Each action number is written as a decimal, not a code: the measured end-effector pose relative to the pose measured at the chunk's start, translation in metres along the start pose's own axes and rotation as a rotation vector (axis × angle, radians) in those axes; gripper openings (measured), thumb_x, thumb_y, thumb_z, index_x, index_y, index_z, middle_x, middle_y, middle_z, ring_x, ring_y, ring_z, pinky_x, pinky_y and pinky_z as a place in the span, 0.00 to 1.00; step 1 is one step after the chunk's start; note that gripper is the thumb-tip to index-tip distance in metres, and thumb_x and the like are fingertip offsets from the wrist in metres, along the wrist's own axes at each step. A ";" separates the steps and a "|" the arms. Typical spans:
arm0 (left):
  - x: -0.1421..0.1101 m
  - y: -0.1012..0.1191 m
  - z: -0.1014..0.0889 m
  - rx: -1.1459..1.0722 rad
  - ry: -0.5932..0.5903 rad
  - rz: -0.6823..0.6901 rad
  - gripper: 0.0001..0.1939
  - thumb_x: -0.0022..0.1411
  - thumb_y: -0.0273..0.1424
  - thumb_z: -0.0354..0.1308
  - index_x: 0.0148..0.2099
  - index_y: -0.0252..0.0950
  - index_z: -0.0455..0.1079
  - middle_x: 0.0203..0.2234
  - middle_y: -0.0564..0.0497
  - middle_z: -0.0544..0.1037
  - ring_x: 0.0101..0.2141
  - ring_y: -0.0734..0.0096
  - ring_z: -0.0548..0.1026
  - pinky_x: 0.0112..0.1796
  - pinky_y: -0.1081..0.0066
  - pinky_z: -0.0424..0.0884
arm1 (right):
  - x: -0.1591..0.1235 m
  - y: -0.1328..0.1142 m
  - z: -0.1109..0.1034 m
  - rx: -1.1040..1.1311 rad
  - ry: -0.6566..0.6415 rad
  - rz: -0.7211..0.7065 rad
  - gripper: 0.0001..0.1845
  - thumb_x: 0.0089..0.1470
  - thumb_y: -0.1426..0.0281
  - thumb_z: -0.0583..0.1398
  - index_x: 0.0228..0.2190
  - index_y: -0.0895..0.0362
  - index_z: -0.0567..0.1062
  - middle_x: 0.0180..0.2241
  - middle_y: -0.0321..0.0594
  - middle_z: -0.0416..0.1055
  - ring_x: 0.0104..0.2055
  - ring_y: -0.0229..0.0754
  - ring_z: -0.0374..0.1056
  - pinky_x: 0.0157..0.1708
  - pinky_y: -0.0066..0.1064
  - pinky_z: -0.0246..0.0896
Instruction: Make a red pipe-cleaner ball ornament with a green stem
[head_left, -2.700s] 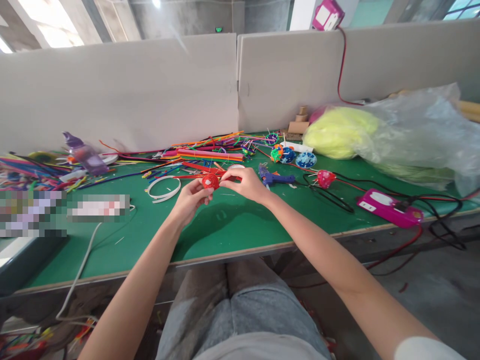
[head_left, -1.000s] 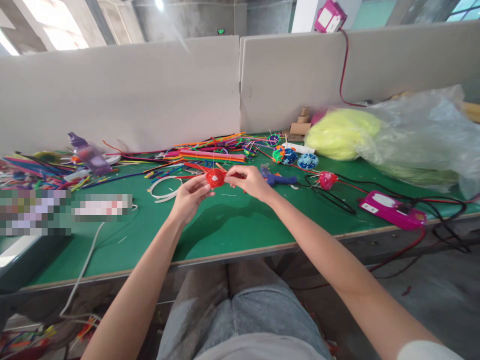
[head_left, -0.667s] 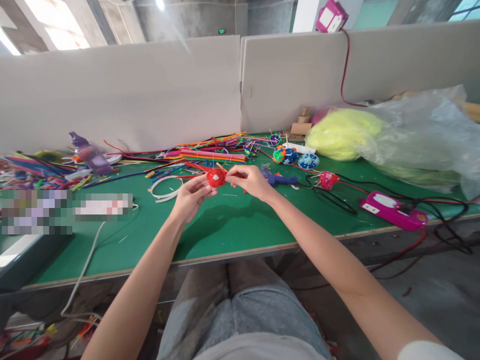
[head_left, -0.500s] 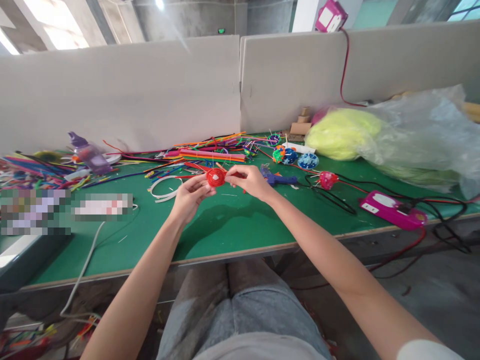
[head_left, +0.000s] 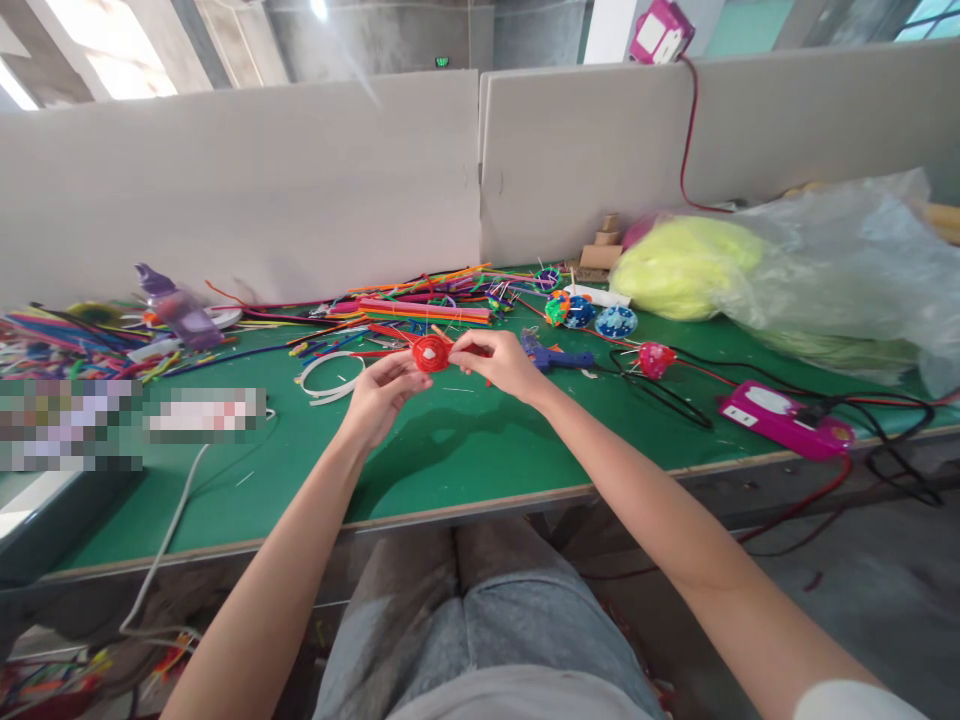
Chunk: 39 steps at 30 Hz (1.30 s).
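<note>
A round red coil with a white centre (head_left: 430, 353), apparently wound from pipe cleaner, is held up above the green table. My left hand (head_left: 382, 392) grips it from the left and below, thumb at its lower edge. At its right edge, my right hand (head_left: 499, 362) has thumb and forefinger pinched together; whether they hold the coil's rim or a loose end is too small to tell. Just behind the hands lie loose pipe cleaners (head_left: 420, 312) in several colours. A blue glue gun (head_left: 559, 358) rests right of my right hand.
Several decorated balls (head_left: 616, 321) with white sticks sit behind the glue gun. On the right are a magenta power strip (head_left: 786, 418), black cables and a plastic bag (head_left: 832, 270). A purple bottle (head_left: 180, 310) and a white strip ring (head_left: 332, 378) lie leftward. A partition (head_left: 240, 190) stands behind.
The red coil has barely shifted in my fingers. Both hands stay almost in the same place, and the things on the table have not moved.
</note>
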<state>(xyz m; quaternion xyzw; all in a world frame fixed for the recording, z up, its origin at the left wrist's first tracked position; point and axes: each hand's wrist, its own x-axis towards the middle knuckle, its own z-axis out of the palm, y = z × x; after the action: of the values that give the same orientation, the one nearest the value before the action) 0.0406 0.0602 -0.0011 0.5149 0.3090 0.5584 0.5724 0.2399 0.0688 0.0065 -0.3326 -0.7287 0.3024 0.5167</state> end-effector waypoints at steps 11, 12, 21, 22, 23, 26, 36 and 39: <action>0.001 -0.002 -0.003 0.051 -0.023 0.006 0.13 0.44 0.28 0.71 0.36 0.35 0.78 0.27 0.52 0.78 0.27 0.76 0.75 0.33 0.74 0.75 | 0.000 -0.001 0.001 -0.008 -0.010 -0.002 0.14 0.50 0.59 0.64 0.26 0.59 0.75 0.21 0.35 0.69 0.23 0.35 0.63 0.25 0.28 0.58; 0.001 -0.003 -0.003 0.065 -0.023 0.007 0.13 0.44 0.29 0.71 0.35 0.35 0.78 0.26 0.52 0.78 0.26 0.76 0.74 0.31 0.74 0.74 | 0.000 -0.001 0.001 -0.012 -0.012 -0.005 0.15 0.50 0.58 0.64 0.26 0.58 0.76 0.21 0.35 0.69 0.23 0.35 0.63 0.25 0.28 0.58; 0.003 -0.001 -0.002 0.114 0.115 0.164 0.21 0.43 0.32 0.71 0.43 0.40 0.75 0.43 0.50 0.77 0.38 0.69 0.77 0.34 0.74 0.74 | -0.001 -0.001 0.002 0.033 -0.006 0.007 0.18 0.48 0.55 0.64 0.25 0.58 0.76 0.20 0.34 0.68 0.23 0.35 0.63 0.25 0.28 0.59; 0.004 -0.001 -0.002 0.120 0.162 0.195 0.18 0.44 0.32 0.71 0.40 0.40 0.75 0.41 0.51 0.77 0.38 0.69 0.77 0.33 0.74 0.74 | -0.001 0.000 0.002 0.039 0.003 0.005 0.17 0.48 0.56 0.64 0.25 0.58 0.76 0.21 0.35 0.68 0.23 0.35 0.63 0.25 0.28 0.59; 0.004 0.000 -0.003 0.129 0.215 0.220 0.15 0.45 0.33 0.71 0.37 0.39 0.75 0.37 0.51 0.77 0.36 0.70 0.77 0.32 0.75 0.73 | -0.001 0.000 0.003 0.045 0.013 -0.001 0.17 0.48 0.56 0.64 0.25 0.58 0.75 0.21 0.35 0.68 0.23 0.36 0.64 0.26 0.28 0.59; 0.006 -0.002 -0.005 0.208 0.305 0.238 0.12 0.48 0.38 0.69 0.27 0.36 0.73 0.25 0.53 0.76 0.30 0.72 0.75 0.29 0.75 0.71 | -0.002 0.001 0.005 0.064 0.055 -0.024 0.17 0.49 0.55 0.64 0.25 0.58 0.75 0.23 0.37 0.70 0.24 0.36 0.65 0.26 0.29 0.60; 0.000 -0.005 0.000 0.139 -0.064 0.049 0.15 0.51 0.41 0.67 0.35 0.35 0.80 0.36 0.45 0.82 0.43 0.59 0.77 0.49 0.59 0.69 | -0.003 0.002 0.012 0.000 0.040 -0.121 0.14 0.53 0.59 0.62 0.26 0.58 0.76 0.23 0.37 0.71 0.27 0.38 0.67 0.31 0.30 0.62; -0.001 -0.005 0.003 0.063 -0.054 0.034 0.14 0.47 0.40 0.70 0.33 0.35 0.80 0.33 0.45 0.82 0.41 0.60 0.78 0.48 0.60 0.69 | -0.005 0.003 0.017 0.002 0.038 -0.114 0.12 0.52 0.61 0.63 0.27 0.57 0.74 0.24 0.36 0.72 0.27 0.38 0.70 0.32 0.31 0.64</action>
<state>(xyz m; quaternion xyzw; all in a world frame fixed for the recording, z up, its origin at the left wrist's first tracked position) 0.0444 0.0592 -0.0050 0.5529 0.3020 0.5437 0.5544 0.2250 0.0651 -0.0040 -0.2954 -0.7363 0.2669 0.5472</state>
